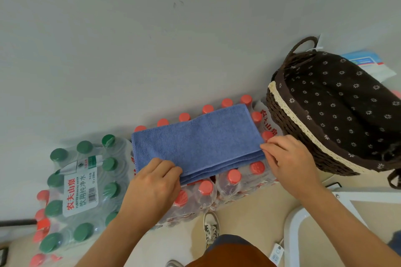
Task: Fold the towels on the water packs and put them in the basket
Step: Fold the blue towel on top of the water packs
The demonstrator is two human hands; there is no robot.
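— While you're over there, what's all this sitting on?

— Pale beige floor against a plain grey wall (pixel 152 39). The blue towel (pixel 197 141) lies folded on top of a shrink-wrapped pack of red-capped water bottles (pixel 217 186) pushed up to that wall. Left of the towel is a pack with green caps (pixel 80 191) stacked over more red-capped bottles. Right of the towel, just beside it, stands the dark wicker basket (pixel 288 115) with a flowered brown lining and a cream lace trim.

— Anything you can't make out?

— Some. The basket's right side runs out of view, and I can't tell what, if anything, lies in its shadowed bottom. Papers behind the basket are too blurred to read. The towel hides most of the bottle caps under it. A white frame, down right of the towel, is cut off.

— Which way does the towel run?

— Long axis along the wall, tilted so its right end sits further back. Layered edges face the person.

— And the hands?

— The left hand (pixel 152 184) pinches the towel's near left corner, fingers curled onto it. The right hand (pixel 288 158) grips the near right corner, fingertips on the cloth.
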